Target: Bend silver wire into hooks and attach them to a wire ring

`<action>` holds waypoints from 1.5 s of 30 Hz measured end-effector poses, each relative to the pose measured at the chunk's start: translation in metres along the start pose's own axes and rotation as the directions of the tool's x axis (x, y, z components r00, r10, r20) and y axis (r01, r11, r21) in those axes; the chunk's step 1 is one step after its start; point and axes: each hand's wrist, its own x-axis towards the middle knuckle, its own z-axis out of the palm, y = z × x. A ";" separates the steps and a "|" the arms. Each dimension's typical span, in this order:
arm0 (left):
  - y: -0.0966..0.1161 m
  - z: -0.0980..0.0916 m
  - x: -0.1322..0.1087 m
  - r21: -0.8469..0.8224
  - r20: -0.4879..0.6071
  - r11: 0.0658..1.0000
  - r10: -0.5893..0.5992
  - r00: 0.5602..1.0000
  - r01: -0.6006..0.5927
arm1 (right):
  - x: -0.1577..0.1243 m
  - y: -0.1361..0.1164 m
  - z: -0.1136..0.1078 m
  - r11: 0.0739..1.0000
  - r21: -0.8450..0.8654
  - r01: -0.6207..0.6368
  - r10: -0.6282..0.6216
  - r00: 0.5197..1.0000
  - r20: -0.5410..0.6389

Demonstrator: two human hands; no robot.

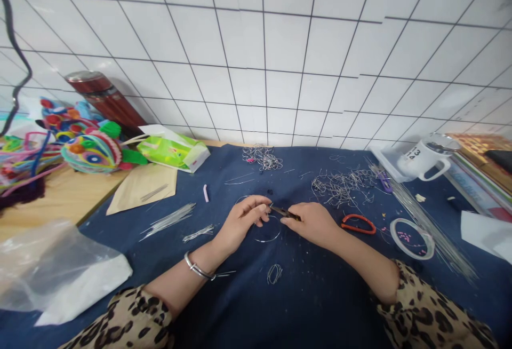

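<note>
Left hand (245,217) in a pinch on wire (268,241), right hand (316,222) around pliers (285,212), pink beads (404,236) in round dish (393,230)

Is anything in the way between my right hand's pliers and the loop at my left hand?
Nothing visible: the pliers in your right hand reach up to your left hand, by the loop. Whether they touch the wire is too fine to tell. The coil lies nearer you, off that path.
</note>
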 end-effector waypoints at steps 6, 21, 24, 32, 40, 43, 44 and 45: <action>0.001 0.001 0.000 0.070 -0.044 0.997 -0.013 0.999 0.016 | 0.000 0.001 -0.002 0.998 -0.060 -0.007 0.007 1.000 0.007; -0.007 -0.001 0.004 0.096 -0.145 0.995 -0.011 0.989 0.025 | 0.001 0.002 0.001 0.997 -0.072 -0.013 0.011 0.999 -0.032; -0.009 -0.002 0.005 -0.044 -0.232 0.999 -0.036 0.972 0.026 | 0.005 0.002 0.001 0.997 0.071 -0.030 0.035 0.998 -0.059; -0.006 0.000 0.004 -0.366 -0.254 0.929 -0.160 0.954 0.058 | 0.004 -0.006 0.016 0.982 0.127 0.138 -0.109 0.970 -0.216; -0.001 0.004 0.000 -0.464 -0.208 0.881 -0.216 0.954 0.098 | 0.004 -0.005 0.024 0.977 0.063 0.205 -0.182 0.947 -0.267; -0.001 0.004 0.001 -0.489 -0.184 0.863 -0.244 0.952 0.127 | 0.005 -0.001 0.023 0.970 0.074 0.231 -0.203 0.939 -0.276; -0.002 0.003 0.001 -0.496 -0.171 0.857 -0.257 0.951 0.142 | 0.005 0.000 0.023 0.966 0.081 0.244 -0.214 0.937 -0.278; -0.002 0.003 0.001 -0.501 -0.154 0.850 -0.271 0.950 0.161 | 0.006 0.001 0.022 0.961 0.090 0.261 -0.227 0.934 -0.276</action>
